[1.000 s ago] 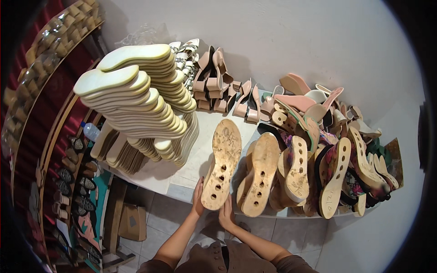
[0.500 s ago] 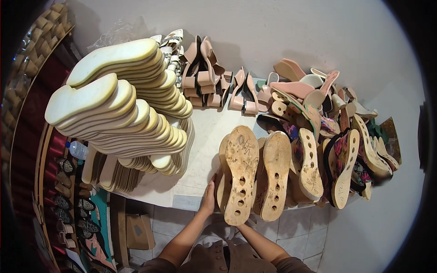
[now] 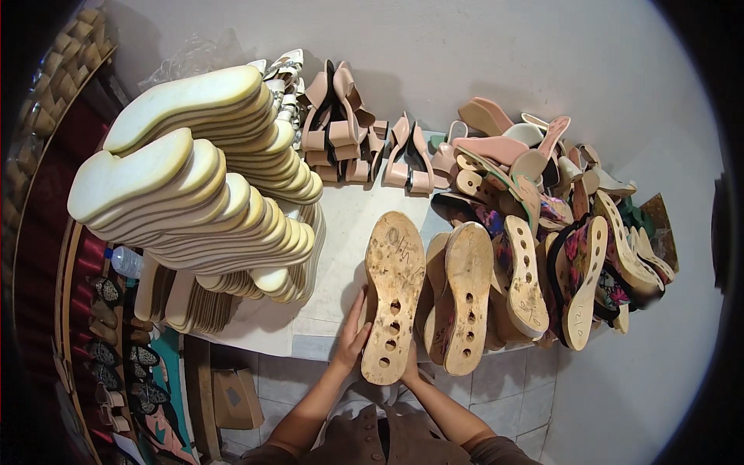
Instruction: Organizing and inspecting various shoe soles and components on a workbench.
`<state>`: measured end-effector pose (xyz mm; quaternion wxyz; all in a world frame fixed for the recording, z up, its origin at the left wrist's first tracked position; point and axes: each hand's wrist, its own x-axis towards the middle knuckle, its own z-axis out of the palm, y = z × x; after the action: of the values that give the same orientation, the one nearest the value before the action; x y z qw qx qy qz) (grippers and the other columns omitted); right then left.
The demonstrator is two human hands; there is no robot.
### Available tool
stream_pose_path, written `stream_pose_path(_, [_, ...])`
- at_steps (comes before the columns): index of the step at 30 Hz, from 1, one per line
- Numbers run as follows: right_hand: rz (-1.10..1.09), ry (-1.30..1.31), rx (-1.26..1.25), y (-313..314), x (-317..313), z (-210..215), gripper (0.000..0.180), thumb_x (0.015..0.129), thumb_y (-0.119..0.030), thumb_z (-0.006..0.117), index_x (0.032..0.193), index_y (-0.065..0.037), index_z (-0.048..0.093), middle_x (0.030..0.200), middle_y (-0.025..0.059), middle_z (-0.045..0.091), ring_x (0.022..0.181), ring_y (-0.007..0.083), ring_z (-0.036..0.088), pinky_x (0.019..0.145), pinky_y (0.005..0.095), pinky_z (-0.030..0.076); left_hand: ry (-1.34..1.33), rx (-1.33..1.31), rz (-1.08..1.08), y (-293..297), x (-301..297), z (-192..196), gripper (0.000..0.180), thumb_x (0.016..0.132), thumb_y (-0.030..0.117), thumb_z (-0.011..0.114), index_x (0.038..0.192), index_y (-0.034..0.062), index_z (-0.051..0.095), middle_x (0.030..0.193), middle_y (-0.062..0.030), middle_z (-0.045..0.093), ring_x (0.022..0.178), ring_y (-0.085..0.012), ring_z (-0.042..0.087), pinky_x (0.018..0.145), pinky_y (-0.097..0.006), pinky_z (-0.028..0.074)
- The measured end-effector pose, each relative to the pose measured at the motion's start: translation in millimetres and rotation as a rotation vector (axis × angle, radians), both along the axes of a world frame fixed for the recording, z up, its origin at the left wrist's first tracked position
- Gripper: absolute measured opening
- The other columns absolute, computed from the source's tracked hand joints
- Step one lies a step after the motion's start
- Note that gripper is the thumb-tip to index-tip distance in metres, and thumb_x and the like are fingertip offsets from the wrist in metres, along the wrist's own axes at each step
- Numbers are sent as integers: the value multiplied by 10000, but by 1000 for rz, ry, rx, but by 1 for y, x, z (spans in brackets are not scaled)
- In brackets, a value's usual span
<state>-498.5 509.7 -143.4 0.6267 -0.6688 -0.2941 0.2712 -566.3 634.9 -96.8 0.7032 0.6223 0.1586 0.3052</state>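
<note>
A pale wooden shoe sole (image 3: 394,271) with a row of round holes is held upright between my hands at the table's front edge. My left hand (image 3: 353,341) grips its left side, fingers along the edge and thumb towards the lower part. Against its lower right side is my right hand (image 3: 411,366), closed on it with most fingers hidden behind the wood. Just to the right stands another holed wooden sole (image 3: 467,294), with more pieces partly hidden behind it. Farther right are a smaller holed sole (image 3: 527,279) and a flower-patterned shoe (image 3: 587,283).
Tall stacks of cream foot-shaped insoles (image 3: 186,209) fill the table's left side. Pink heeled sandals (image 3: 341,116) stand along the wall, beside a jumbled pile of shoes (image 3: 515,155). A plastic bottle (image 3: 126,262), shelved shoes (image 3: 105,353) and a cardboard box (image 3: 236,399) are lower left.
My hands have shifted the wooden sole slightly left, away from its neighbour, exposing more of the pieces between them. More of my left hand's fingers and my right hand now show.
</note>
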Motion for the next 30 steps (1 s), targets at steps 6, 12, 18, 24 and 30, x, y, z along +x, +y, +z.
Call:
stream_pose_path(6, [-102, 399, 210, -1, -4, -2, 479, 850, -33, 454, 1312, 37, 348, 1250, 152, 483, 1101, 213, 502, 913, 268, 379, -55, -162, 17, -7, -1, -19, 629, 858, 164, 517, 1383, -2, 212, 1431, -129, 242, 1318, -204, 223, 1062, -307, 169])
stream_pose_path(12, [-44, 496, 402, 0, 0, 6, 486, 894, -166, 409, 1287, 109, 332, 1279, 151, 445, 1164, 211, 440, 984, 296, 317, 50, -257, 11, -6, -3, -1, 601, 861, 98, 492, 1385, 6, 213, 1431, -107, 245, 1305, -186, 245, 1056, -296, 192])
stream_pose_path(18, [43, 739, 384, 4, -7, -10, 698, 913, -428, 378, 1416, -47, 80, 1410, 95, 239, 1259, 176, 289, 1013, 282, 257, -22, -353, -24, -2, -2, -10, 640, 867, 168, 467, 1398, 8, 147, 1449, -101, 187, 1319, -199, 208, 1065, -310, 174])
stream_pose_path(24, [62, 799, 371, -8, 0, -66, 549, 913, -376, 397, 1336, -54, 257, 1309, 78, 374, 1155, 190, 395, 956, 306, 325, -21, -577, -135, 1, 9, -19, 706, 882, 354, 436, 1417, 67, 75, 1447, -102, 171, 1319, -219, 200, 1061, -326, 185])
stream_pose_path(30, [110, 145, 105, 14, 6, 13, 588, 928, -363, 276, 1389, -8, 190, 1457, 140, 155, 1353, 261, 102, 1077, 324, 88, 29, -767, -180, 18, -11, -56, 710, 849, 353, 460, 1415, 102, 113, 1396, -94, 270, 1246, -208, 335, 1007, -318, 306])
